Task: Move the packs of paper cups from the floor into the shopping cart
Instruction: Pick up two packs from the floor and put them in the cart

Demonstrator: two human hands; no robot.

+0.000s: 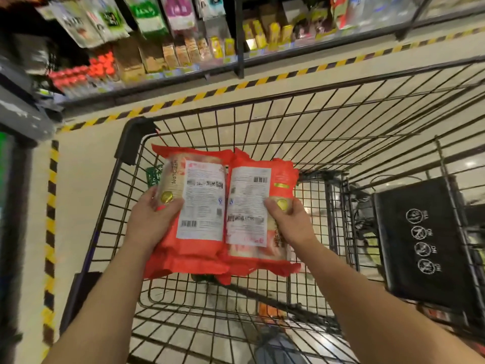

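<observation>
Holding two red packs of paper cups side by side, the person has them up over the shopping cart (pixel 262 106). The left hand (pixel 152 219) is wrapped around the left pack (pixel 194 206), thumb on top near a gold sticker. The right hand (pixel 291 222) is wrapped around the right pack (pixel 254 206) the same way. The two packs touch along their inner sides. Each pack is long, and its long way runs from the person out toward the far end of the cart. The white labels face up. The crinkly red ends stick out at the far side and the near side.

The packs are in the air above the basket, close to the cart's left rim and its black corner piece (pixel 133 140). Below them the wire bottom shows, with something orange (pixel 270 311) lying low down, too blurry to name. To the right the basket has lots of open room. A black flap with white signs (pixel 420 243) stands at the right. The floor (pixel 84 179) has yellow and black tape (pixel 51 206), and store shelves (pixel 157 48) are beyond it.
</observation>
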